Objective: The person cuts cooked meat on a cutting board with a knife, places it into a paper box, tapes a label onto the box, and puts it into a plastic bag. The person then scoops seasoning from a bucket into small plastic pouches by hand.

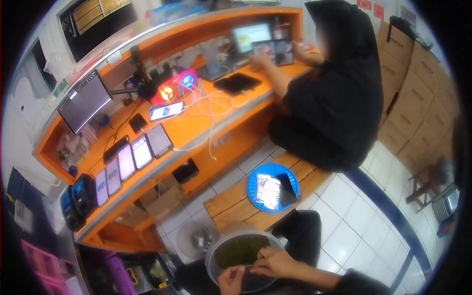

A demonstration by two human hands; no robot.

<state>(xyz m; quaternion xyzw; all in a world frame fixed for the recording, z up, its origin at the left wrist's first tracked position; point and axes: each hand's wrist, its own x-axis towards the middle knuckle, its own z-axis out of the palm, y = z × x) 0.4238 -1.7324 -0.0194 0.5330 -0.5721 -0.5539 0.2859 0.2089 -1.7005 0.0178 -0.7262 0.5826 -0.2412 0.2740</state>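
Observation:
At the bottom of the head view, a round whitish tub (211,263) with dark green contents (238,247) stands between my knees. My left hand (231,280) is at its near rim, with thumb and fingertips pinched together. Close by on the right, my right hand (276,262) is over the tub, its fingers also pinched. A small thin light piece seems to run between the fingertips, but it is too blurred to name. Left of the tub stands a pale bucket (184,236) with shiny, crumpled-looking contents (202,240).
A blue round tray (251,196) holding light packets (269,191) and a dark flat object rests on the wooden bench (223,209). Someone in black (339,93) sits ahead, holding a tablet (283,53). Several phones (126,160) line the orange desk (196,120). Cartons (413,93) stack at right.

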